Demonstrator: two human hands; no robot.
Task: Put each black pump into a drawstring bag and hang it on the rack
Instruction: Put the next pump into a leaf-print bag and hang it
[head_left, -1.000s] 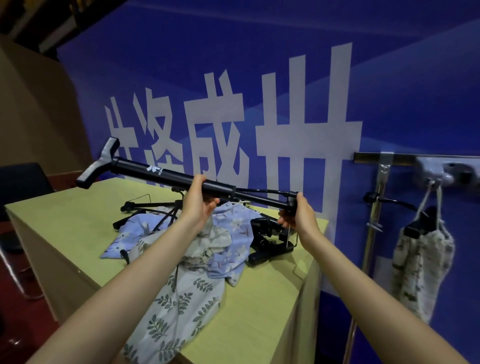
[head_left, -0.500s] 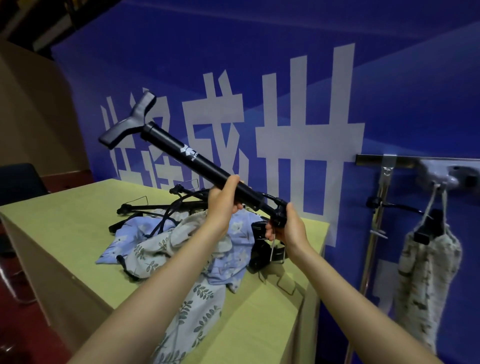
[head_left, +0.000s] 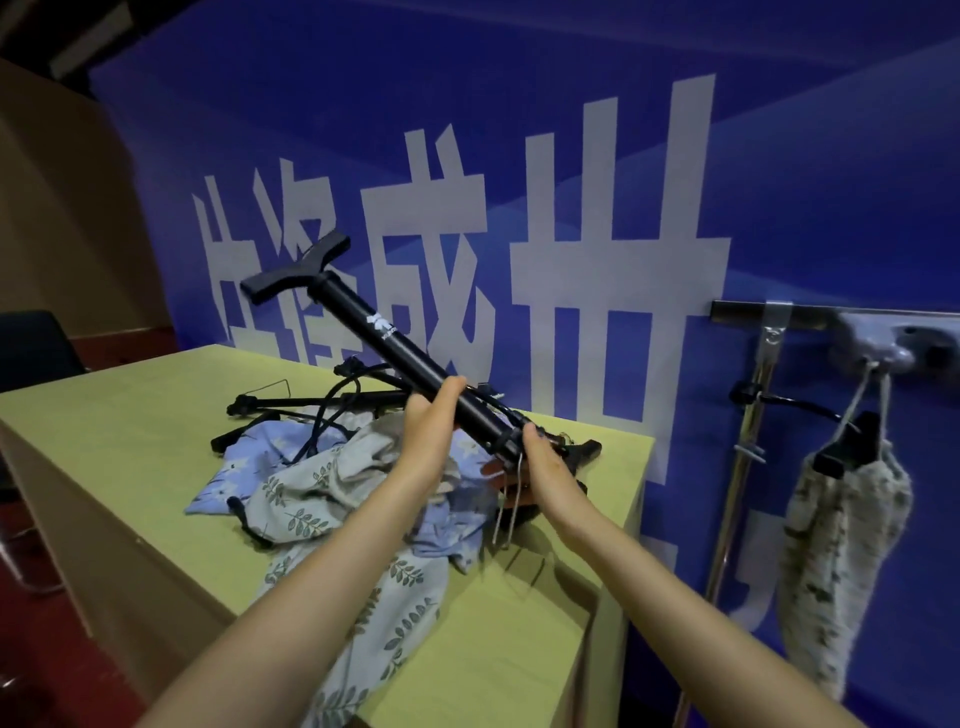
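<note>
Over the table (head_left: 130, 415) and its heap of cloth bags (head_left: 332, 499), both forearms reach forward. The left hand (head_left: 431, 431) wraps around the tilted black pump (head_left: 400, 353) mid-barrel, handle up-left, while the right hand (head_left: 545, 462) grips its lower end.

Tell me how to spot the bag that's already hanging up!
Look right of the yellow table, where a metal rack stands against the blue wall. One bag hangs from its rail by strings, a black handle poking out. It is the only cream speckled bag; the leafy and blue ones lie on the table.
</note>
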